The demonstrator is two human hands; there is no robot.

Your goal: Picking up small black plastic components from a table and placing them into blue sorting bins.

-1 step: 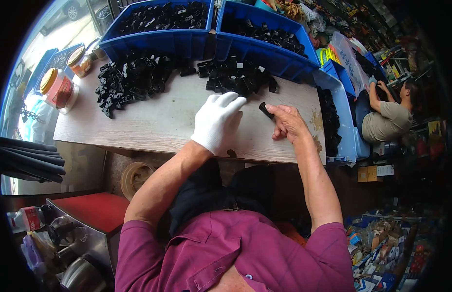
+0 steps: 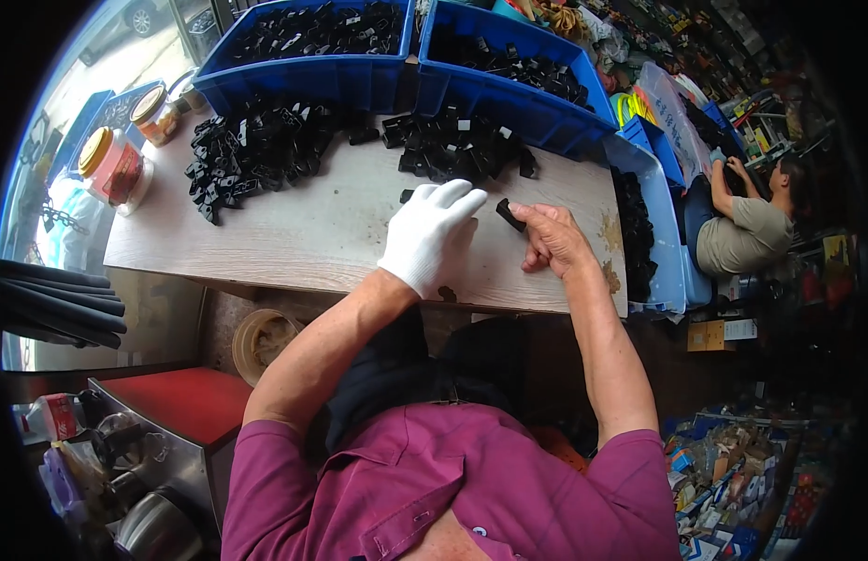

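My right hand [image 2: 555, 240] pinches a small black part [image 2: 509, 215] between thumb and fingers, above the table [image 2: 294, 238]. To its left is my left hand [image 2: 431, 234] in a white glove, its fingers partly bent and slightly apart, with nothing visible in them; the palm side is hidden. Another black piece [image 2: 407, 196] shows beside the gloved fingers; I cannot tell whether they touch it. Beyond the hands lies a pile of black parts [image 2: 457, 148]. A second pile [image 2: 251, 154], with small shiny bits among the pieces, spreads over the table's left part.
Two blue bins [image 2: 303, 79] [image 2: 509, 103] filled with black parts stand along the far edge. A lighter blue bin [image 2: 672, 252] is at the right edge. Lidded jars [image 2: 111, 168] stand at the left. A co-worker [image 2: 747, 220] sits at far right.
My gloved left hand has shifted slightly to the right, uncovering the black piece beside its fingers. My right hand stays nearly in place with its black part.
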